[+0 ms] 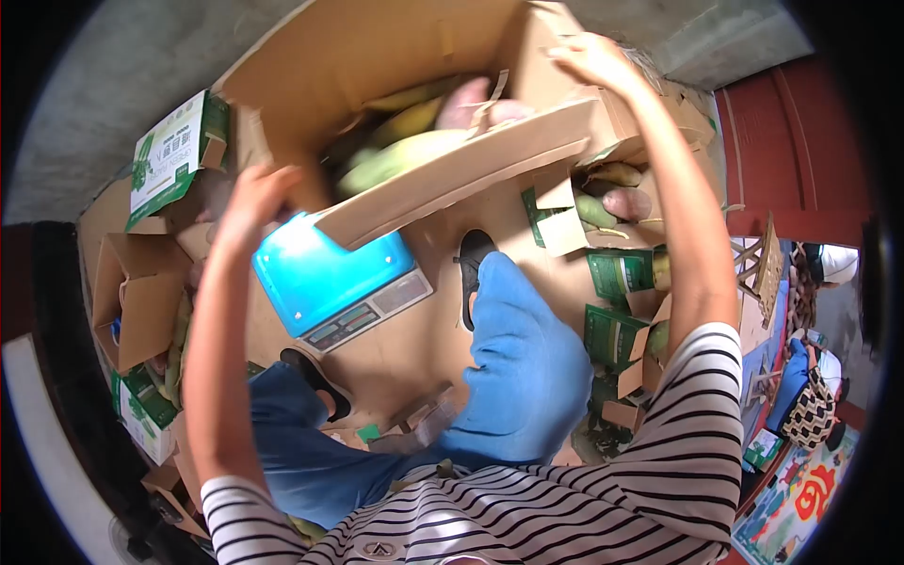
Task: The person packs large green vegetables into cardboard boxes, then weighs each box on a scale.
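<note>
A large cardboard box [461, 179] stands in front of me with its top flaps spread, and its near flap overhangs the scale. Inside lie several long radishes, some green [405, 162] and some pinkish [464, 102]; the left part of the contents is blurred. My left hand [262, 195] is closed at the box's left edge, its fingers smeared a little by motion. At the upper right, my right hand [595, 62] grips the box's right side. Just below the near flap is a digital scale with a blue pan [334, 273].
Smaller open boxes with radishes stand at the right [612, 200] and at the left [141, 292]. A white-and-green printed carton [168, 155] is at the upper left. My feet are on the floor beside the scale. Another person [800, 377] is at the far right.
</note>
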Available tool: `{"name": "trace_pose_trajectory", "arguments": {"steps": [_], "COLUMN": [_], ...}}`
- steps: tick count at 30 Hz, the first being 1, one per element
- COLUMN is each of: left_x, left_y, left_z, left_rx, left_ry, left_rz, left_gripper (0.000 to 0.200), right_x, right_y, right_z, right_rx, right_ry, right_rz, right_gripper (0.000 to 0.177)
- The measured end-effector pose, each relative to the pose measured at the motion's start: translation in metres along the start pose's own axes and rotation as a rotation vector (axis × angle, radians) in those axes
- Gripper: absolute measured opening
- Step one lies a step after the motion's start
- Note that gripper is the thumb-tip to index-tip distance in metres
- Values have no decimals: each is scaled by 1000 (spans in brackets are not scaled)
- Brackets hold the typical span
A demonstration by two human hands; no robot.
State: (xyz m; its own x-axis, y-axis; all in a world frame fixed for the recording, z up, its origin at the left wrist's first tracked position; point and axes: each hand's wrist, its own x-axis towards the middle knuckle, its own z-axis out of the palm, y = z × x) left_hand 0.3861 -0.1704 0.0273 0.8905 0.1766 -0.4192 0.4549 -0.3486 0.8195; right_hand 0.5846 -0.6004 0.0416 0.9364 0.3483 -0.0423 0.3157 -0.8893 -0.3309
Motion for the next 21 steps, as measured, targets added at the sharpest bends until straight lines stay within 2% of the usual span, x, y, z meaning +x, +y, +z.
{"name": "trace_pose_trajectory", "arguments": {"steps": [1,2,3,4,7,8,12,14,16,19,21], "left_x": [21,45,69,74,117,121,125,122,103,57,32], "left_y": [2,-2,-4,9,5,7,-16,-7,7,18,9], "left_z": [29,59,89,119,201,224,297,305,305,262,216], "left_rx": [48,-61,7,-65,-36,24,-96,-4,263,348,397], "left_ry": [-4,-17,1,-39,-167,-222,-416,-506,-431,-523,-657], "left_rz": [22,42,50,42,12,0,-185,27,341,399,373], "left_gripper": [22,23,24,24,26,27,35,39,39,38,36], "right_x": [2,4,2,0,-5,-7,-31,-34,-32,-23,-24], "right_y": [28,53,67,78,128,145,195,234,201,135,85], "right_z": [-7,-11,-22,-33,-47,-44,0,30,39,35,25], "right_rx": [-90,-182,-256,-331,-433,-459,-496,-476,-408,-285,-294], "right_ry": [78,154,138,119,110,98,82,25,-43,13,43], "right_rz": [18,35,165,296,498,561,730,655,588,374,132], "right_gripper": [38,40,40,40,41,40,37,35,33,31,28]}}
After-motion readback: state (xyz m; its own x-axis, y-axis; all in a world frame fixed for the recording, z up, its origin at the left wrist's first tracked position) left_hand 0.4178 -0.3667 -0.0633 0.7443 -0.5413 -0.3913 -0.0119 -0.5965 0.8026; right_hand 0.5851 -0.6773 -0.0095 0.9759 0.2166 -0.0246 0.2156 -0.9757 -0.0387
